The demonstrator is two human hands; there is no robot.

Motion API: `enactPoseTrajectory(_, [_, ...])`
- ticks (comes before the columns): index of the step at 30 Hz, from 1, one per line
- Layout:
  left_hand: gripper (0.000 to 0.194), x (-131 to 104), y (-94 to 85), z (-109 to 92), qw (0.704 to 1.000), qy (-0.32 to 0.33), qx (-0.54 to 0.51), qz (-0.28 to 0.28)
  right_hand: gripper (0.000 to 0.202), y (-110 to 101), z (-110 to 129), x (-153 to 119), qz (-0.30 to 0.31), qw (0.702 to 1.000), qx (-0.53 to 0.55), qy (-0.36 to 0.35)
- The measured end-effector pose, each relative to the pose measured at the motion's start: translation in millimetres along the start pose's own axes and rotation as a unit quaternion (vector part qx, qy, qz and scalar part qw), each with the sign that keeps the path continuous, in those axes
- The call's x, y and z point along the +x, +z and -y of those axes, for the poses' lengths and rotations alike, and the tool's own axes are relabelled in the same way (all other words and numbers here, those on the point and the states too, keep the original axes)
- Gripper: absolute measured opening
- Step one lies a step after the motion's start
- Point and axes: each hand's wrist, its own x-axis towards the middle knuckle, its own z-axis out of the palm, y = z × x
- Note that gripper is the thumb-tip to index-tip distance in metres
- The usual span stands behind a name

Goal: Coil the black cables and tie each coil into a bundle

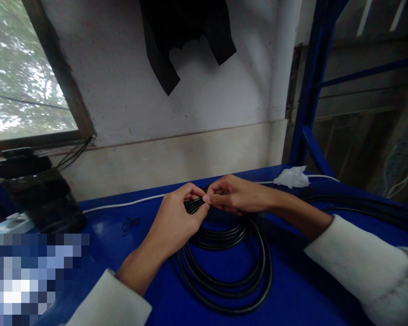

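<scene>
A coil of black cable [224, 267] lies on the blue table [129, 253] in front of me. My left hand [177, 217] grips the top of the coil, thumb and fingers pinched around the bundled strands. My right hand [231, 194] meets it from the right, its fingertips pinching the same bundle close against the left thumb. Both wrists show white sleeves. What the fingertips hold besides the cable is too small to tell.
A white cord [122, 204] runs along the table's back edge to a crumpled white cloth [291, 177]. More black cable [360, 206] trails off right. A small black tie [129, 224] lies left of the coil. A dark stacked object [37, 194] stands at left; a blue frame [309, 90] rises at right.
</scene>
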Motion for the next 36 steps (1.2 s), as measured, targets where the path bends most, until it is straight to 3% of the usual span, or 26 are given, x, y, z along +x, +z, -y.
enactPoseTrajectory(12, [0.008,1.3,-0.7,1.4,1.000,0.010,0.000,0.000,0.044,1.0,-0.1,-0.1,-0.013,1.000,0.012,0.003])
enactPoseTrajectory(16, [0.024,1.8,-4.2,2.1,0.999,0.006,0.017,-0.044,0.045,-5.2,-1.2,-1.1,-0.033,0.997,0.073,-0.003])
enactPoseTrajectory(20, [0.030,-0.7,-10.0,-5.9,0.984,0.098,0.087,-0.122,0.047,-20.9,-2.2,-5.4,-0.072,0.986,0.150,-0.013])
enactPoseTrajectory(25, [0.026,-8.7,-11.0,-23.1,0.948,0.216,0.191,-0.133,0.044,-49.4,-0.9,-5.8,-0.077,0.981,0.175,0.009])
enactPoseTrajectory(30, [0.031,-9.4,-1.6,-24.8,0.940,0.280,0.185,-0.057,0.037,-67.4,3.0,15.2,-0.058,0.986,0.156,0.031])
enactPoseTrajectory(36, [0.045,-4.3,6.5,-14.7,0.934,0.271,0.232,-0.007,0.041,-54.6,-6.3,32.8,-0.041,0.987,0.133,0.082])
